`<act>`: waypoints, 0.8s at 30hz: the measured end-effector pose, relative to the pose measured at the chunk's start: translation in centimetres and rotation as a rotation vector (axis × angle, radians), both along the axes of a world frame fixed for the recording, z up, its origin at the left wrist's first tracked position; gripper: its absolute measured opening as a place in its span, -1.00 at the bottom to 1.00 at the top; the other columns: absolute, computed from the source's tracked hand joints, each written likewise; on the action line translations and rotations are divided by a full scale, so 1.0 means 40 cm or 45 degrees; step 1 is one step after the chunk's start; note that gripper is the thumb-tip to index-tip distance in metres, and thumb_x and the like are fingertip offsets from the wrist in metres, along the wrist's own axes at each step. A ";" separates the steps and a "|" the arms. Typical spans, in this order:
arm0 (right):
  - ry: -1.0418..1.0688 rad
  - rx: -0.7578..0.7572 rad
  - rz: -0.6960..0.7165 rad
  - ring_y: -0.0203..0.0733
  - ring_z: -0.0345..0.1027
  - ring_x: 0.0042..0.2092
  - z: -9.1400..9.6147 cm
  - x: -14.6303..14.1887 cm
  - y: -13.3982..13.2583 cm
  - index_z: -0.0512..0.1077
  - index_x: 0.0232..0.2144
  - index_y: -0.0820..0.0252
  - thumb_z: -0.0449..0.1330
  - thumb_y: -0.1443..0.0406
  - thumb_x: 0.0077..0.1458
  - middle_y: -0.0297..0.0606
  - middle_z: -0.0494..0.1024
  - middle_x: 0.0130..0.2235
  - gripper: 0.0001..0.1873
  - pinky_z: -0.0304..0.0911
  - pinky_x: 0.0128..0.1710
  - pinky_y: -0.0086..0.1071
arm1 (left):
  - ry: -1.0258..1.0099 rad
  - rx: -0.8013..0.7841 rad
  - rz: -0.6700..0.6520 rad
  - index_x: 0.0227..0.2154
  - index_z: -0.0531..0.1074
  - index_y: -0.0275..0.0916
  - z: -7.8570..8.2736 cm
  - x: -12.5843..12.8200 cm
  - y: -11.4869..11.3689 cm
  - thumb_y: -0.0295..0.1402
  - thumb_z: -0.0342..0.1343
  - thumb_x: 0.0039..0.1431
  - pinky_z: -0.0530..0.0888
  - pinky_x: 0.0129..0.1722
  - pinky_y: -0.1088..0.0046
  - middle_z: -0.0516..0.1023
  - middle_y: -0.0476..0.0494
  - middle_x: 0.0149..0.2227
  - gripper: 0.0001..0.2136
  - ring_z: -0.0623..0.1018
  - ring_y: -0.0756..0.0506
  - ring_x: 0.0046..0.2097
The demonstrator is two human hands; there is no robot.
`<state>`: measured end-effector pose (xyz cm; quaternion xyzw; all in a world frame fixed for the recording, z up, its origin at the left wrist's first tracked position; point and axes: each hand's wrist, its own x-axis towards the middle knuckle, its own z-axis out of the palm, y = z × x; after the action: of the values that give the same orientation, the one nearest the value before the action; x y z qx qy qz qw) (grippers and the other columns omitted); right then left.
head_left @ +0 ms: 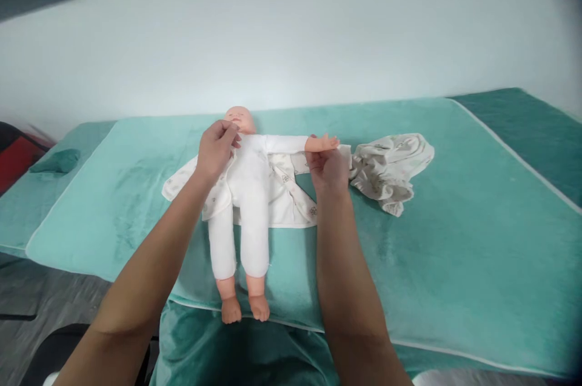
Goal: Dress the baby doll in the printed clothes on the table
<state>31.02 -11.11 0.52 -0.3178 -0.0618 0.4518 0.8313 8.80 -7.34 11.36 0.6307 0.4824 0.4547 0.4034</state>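
A baby doll point(245, 192) in a white bodysuit lies on its back on a teal blanket point(454, 240), head away from me, feet at the near edge. Under it lies an open cream patterned garment point(282, 192), spread to both sides. My left hand point(217, 148) is closed on the garment's edge at the doll's shoulder, just below the chin. My right hand point(328, 169) is closed around the garment's sleeve, right beside the doll's outstretched hand point(324, 143).
A crumpled cream cloth point(391, 169) lies on the blanket just right of my right hand. A dark teal folded piece point(57, 160) sits at the far left. The bed meets a white wall behind. A red object point(13, 159) shows at the left edge.
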 end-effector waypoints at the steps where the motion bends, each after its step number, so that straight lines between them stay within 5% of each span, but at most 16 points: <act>1: -0.076 -0.038 0.044 -0.35 0.56 -0.17 0.002 -0.003 -0.003 0.47 -0.34 0.13 0.26 0.44 0.01 -0.37 0.62 -0.25 -0.85 0.51 -0.05 -0.42 | 0.007 0.051 0.024 -0.36 0.45 -0.21 -0.009 0.007 0.002 -0.29 0.09 0.25 0.34 -0.47 0.52 0.51 -0.05 -0.39 -0.87 0.50 0.00 -0.37; 5: -0.312 -0.160 0.167 -0.34 0.53 -0.14 0.010 -0.011 -0.011 0.50 -0.32 0.06 0.32 0.33 -0.05 -0.44 0.61 -0.21 -0.83 0.47 -0.06 -0.39 | 0.197 0.324 0.101 -0.29 0.47 -0.19 -0.041 -0.003 -0.036 -0.31 0.07 0.31 0.45 -0.22 0.46 0.58 -0.08 -0.23 -0.88 0.54 -0.03 -0.18; 11: -0.361 -0.076 0.147 -0.24 0.51 -0.04 0.008 -0.013 0.002 0.52 -0.34 0.10 0.32 0.35 -0.20 -0.34 0.62 -0.19 -0.74 0.44 0.08 -0.28 | 0.683 0.826 0.332 -0.20 0.46 -0.19 -0.138 -0.157 -0.247 -0.35 0.12 0.33 0.47 -0.05 0.27 0.53 -0.12 -0.22 -0.93 0.53 -0.12 -0.11; 14: -0.452 -0.171 0.165 -0.17 0.50 0.00 -0.007 -0.020 0.008 0.51 -0.25 0.08 0.32 0.33 -0.21 -0.32 0.62 -0.12 -0.65 0.45 0.07 -0.21 | 0.855 0.776 0.264 -0.10 0.47 -0.19 -0.206 -0.223 -0.338 -0.37 0.16 0.31 0.49 0.02 0.20 0.52 -0.20 -0.09 -0.86 0.52 -0.17 0.01; 17: -0.791 -0.316 0.188 -0.09 0.48 0.06 -0.021 -0.033 0.006 0.48 -0.16 0.07 0.30 0.30 -0.20 -0.30 0.60 -0.03 -0.56 0.41 0.10 -0.16 | 0.870 0.645 0.367 -0.03 0.48 -0.21 -0.243 -0.245 -0.366 -0.33 0.16 0.32 0.50 0.07 0.17 0.45 -0.26 0.00 -0.79 0.48 -0.21 0.08; 20: -1.101 -0.399 0.260 0.00 0.48 0.02 -0.021 -0.047 0.000 0.50 -0.24 0.12 0.33 0.27 -0.20 -0.27 0.64 -0.15 -0.64 0.31 0.17 -0.08 | 0.883 0.607 0.389 -0.05 0.47 -0.20 -0.243 -0.244 -0.351 -0.33 0.09 0.36 0.50 0.04 0.13 0.49 -0.23 -0.07 -0.83 0.49 -0.21 0.02; 24: -1.299 -0.441 0.398 0.03 0.50 -0.09 -0.012 -0.056 -0.006 0.50 -0.40 0.13 0.34 0.20 -0.15 -0.28 0.62 -0.33 -0.79 0.31 0.11 -0.08 | 0.830 0.684 0.216 -0.12 0.43 -0.09 -0.231 -0.248 -0.363 -0.40 0.02 0.38 0.51 -0.04 0.08 0.55 -0.18 -0.15 -0.87 0.52 -0.21 -0.06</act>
<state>28.76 -11.35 0.02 -0.6151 -0.4273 0.3623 0.5548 -1.12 -21.88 2.10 0.7822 0.4993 0.3725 0.0126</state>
